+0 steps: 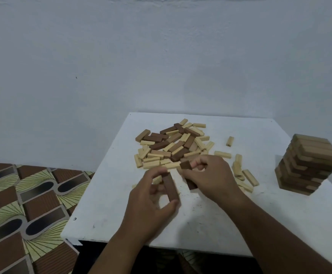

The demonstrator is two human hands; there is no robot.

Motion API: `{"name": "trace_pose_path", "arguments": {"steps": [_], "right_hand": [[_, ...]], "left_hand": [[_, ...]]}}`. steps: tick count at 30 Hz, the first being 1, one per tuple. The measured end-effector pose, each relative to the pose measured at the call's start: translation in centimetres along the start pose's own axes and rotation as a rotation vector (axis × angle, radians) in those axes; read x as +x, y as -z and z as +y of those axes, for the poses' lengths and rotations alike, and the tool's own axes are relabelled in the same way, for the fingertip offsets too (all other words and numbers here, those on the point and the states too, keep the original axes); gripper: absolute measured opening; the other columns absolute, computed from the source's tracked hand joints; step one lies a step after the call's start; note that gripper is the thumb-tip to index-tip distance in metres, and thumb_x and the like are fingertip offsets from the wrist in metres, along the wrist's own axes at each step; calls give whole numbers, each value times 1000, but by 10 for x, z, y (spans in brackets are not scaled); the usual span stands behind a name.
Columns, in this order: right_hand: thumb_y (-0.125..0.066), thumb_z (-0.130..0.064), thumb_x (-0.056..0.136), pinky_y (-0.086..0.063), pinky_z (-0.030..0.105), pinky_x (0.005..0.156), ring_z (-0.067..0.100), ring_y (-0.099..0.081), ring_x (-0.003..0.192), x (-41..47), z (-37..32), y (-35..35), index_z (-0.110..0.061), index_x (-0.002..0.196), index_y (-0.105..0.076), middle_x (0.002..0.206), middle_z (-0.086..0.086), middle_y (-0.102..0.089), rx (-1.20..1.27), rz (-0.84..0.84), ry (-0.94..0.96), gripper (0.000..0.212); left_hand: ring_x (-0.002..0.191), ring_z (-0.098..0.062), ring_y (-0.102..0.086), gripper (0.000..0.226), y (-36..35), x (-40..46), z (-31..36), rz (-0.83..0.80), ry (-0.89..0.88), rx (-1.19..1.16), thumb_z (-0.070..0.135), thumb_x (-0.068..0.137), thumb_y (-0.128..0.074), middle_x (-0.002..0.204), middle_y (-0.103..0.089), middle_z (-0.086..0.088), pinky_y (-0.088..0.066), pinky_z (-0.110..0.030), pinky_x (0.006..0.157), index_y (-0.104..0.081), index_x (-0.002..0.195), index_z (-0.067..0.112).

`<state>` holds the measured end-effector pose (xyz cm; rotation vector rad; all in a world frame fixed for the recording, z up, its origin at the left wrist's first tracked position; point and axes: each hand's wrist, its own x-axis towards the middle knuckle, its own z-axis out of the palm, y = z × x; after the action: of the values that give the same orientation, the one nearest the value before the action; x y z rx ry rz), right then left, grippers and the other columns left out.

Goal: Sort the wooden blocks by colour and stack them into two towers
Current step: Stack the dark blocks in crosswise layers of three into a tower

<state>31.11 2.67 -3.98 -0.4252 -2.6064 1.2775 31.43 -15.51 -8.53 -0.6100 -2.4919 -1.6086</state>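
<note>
on table [279, 224], hands grip dark blocks (two)

plain pale blue-grey wall [121, 56] behind, white square table [259, 224] with scuffed top, patterned floor [23, 204] of brown, cream and dark shapes at left, dim even light

— What do you have for the left hand [151, 196]?

— I see it low and centre, forearm rising from the bottom edge, thumb and fingertips pinching something lengthwise.

— And the right hand [210, 175]?

— I see its forearm crossing in from the lower right, back of the hand up, fingers curled inward and closed in a pinch, just beside the left.
</note>
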Motion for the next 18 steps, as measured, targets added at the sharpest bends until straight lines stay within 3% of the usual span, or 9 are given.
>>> {"name": "trace_pose_path", "arguments": {"steps": [6,10,12,15,18], "right_hand": [[-84,-39,70,-43,16,51,1,-61,58,-51,42,30,-21,70,-69,64,-6,-67,-105,-106,-143,23],[-75,-46,77,-43,17,63,1,-59,73,-59,60,28,-30,82,-65,76,-12,-64,-206,-71,-65,19],[-70,-35,81,-39,17,65,6,-56,79,-60,66,30,-33,91,-57,88,-13,-56,-180,-49,-35,16],[-62,-14,77,-37,22,62,12,-48,78,-61,72,37,-29,94,-44,96,-6,-44,-171,-106,21,28],[-64,-8,72,-41,21,64,9,-48,83,-60,76,38,-29,96,-42,99,-7,-44,-146,-90,35,39]], "left_hand": [[116,6,-56,82,-20,-8,10,-204,-83,83,31,60,-91,116,-63,28,-40,-9,92,-43,126,44],[125,0,-48,82,-33,-12,12,-286,-88,176,46,60,-85,118,-60,31,-39,-36,106,-39,127,53],[124,1,-48,74,-38,-12,12,-301,-94,205,52,60,-81,117,-58,31,-39,-41,105,-41,123,55],[120,2,-45,54,-43,-11,10,-302,-137,289,62,63,-72,115,-53,31,-37,-43,104,-52,111,48],[127,2,-38,44,-44,-11,6,-309,-151,318,70,65,-67,121,-53,36,-25,-36,104,-60,102,46]]}}
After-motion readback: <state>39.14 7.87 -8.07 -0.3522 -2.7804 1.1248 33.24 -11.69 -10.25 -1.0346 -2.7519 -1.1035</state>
